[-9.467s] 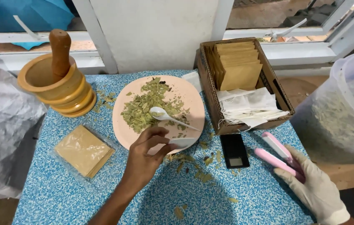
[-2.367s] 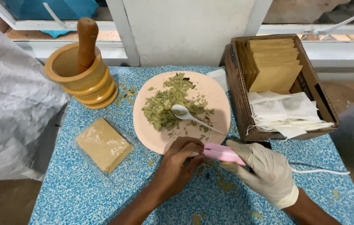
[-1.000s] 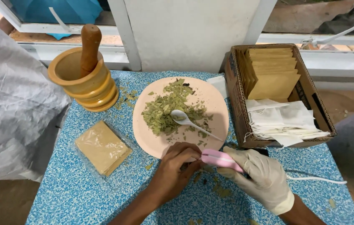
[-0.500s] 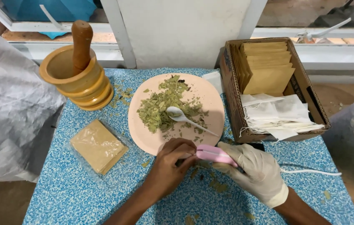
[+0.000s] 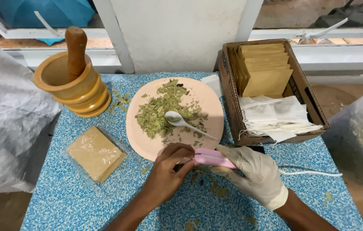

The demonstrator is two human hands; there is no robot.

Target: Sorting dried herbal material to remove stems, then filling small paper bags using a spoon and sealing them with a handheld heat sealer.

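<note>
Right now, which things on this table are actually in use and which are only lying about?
In use:
- pink sealer, gripped by the gloved right hand
- bare left hand, fingers at its tip
- plate of dried leaves, white spoon

Lying about:
- mortar with pestle
- clear packet
- cardboard box

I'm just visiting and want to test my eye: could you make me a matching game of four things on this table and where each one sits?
1 pestle
2 white spoon
3 brown envelopes
4 pink tool

A in the cardboard box
B between both hands
C standing in the wooden mortar
D on the plate of dried leaves

Pairs: 1-C, 2-D, 3-A, 4-B
</note>
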